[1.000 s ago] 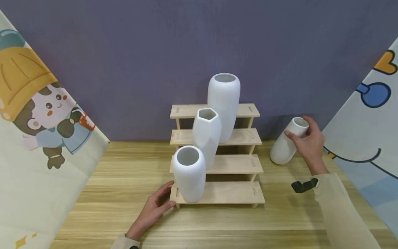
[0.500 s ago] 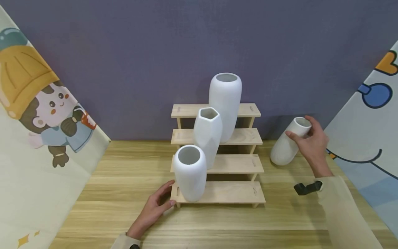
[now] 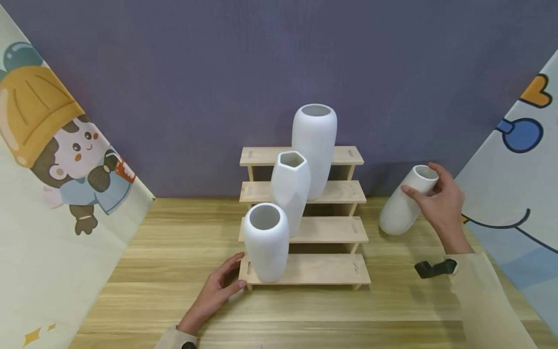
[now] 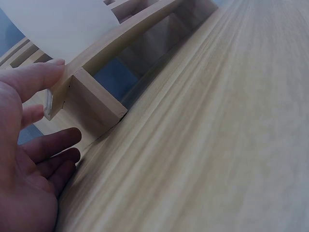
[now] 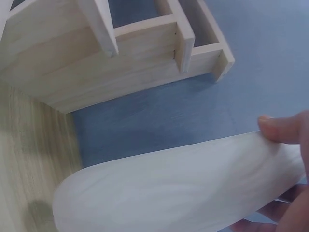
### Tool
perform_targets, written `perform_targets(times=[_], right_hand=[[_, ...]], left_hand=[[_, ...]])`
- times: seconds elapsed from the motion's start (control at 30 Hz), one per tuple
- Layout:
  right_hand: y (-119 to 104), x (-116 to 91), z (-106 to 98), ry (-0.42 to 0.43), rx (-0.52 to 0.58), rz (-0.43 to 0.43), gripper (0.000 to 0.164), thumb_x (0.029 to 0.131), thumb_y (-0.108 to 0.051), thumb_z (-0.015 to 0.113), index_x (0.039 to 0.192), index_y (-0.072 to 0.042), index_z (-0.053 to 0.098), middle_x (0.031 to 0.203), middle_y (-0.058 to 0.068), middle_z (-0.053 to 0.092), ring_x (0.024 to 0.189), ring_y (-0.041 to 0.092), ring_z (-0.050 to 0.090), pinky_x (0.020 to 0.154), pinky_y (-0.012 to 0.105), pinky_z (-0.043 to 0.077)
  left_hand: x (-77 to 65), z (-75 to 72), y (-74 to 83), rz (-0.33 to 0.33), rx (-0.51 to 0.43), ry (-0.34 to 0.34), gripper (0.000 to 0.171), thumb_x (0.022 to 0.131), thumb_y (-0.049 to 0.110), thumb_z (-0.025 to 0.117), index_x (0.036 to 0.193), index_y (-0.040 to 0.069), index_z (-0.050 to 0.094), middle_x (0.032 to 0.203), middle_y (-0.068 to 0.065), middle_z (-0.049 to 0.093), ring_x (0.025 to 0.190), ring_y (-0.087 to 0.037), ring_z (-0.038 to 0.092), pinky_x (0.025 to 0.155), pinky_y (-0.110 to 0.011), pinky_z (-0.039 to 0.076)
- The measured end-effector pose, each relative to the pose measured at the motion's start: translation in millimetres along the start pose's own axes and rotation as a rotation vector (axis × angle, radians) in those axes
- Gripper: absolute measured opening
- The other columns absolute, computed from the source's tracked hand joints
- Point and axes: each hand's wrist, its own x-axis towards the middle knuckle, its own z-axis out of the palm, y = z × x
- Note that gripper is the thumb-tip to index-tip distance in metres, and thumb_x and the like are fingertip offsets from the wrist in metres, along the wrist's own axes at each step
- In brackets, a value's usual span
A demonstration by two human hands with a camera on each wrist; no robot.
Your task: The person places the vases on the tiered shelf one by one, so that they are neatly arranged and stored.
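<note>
My right hand [image 3: 443, 206] grips a slim white vase [image 3: 400, 206] near its rim, thumb on one side and fingers on the other. The vase leans to the right, its base low by the tabletop; whether it touches is unclear. At the lowest step of a tiered wooden stand [image 3: 327, 269], my left hand [image 3: 213, 291] holds the board's left end between thumb and forefinger. On the stand are a rounded white vase [image 3: 267, 249] at the front left, a faceted vase [image 3: 289, 194] behind it, and a tall vase [image 3: 315, 145] further back.
The stand's side panel [image 5: 58, 63] rises beside the held vase in the right wrist view. A dark blue-grey wall [image 3: 196, 97] closes off the back. Printed panels [image 3: 56, 203] slant along both sides of the wood-grain tabletop [image 3: 174, 242].
The right hand has shifted slightly right and toward me, with the vase tilting a little more. The left hand and the vases on the stand keep their places.
</note>
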Motion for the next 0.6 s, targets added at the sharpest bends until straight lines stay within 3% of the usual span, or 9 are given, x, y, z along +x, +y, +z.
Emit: perform_targets(times=[0.6], right_hand=[[-14, -11, -9, -0.003, 0.002, -0.047, 0.075, 0.077, -0.015, 0.084, 0.144, -0.013, 0.052, 0.126, 0.023, 0.065, 0.075, -0.020, 0.042, 0.066, 0.002, 0.034]], left_hand=[[0.6, 1.1, -3.6, 0.030, -0.009, -0.001, 0.059, 0.094, 0.007, 0.067, 0.149, 0.007, 0.045, 0.137, -0.027, 0.059, 0.122, 0.007, 0.054, 0.105, -0.013, 0.039]])
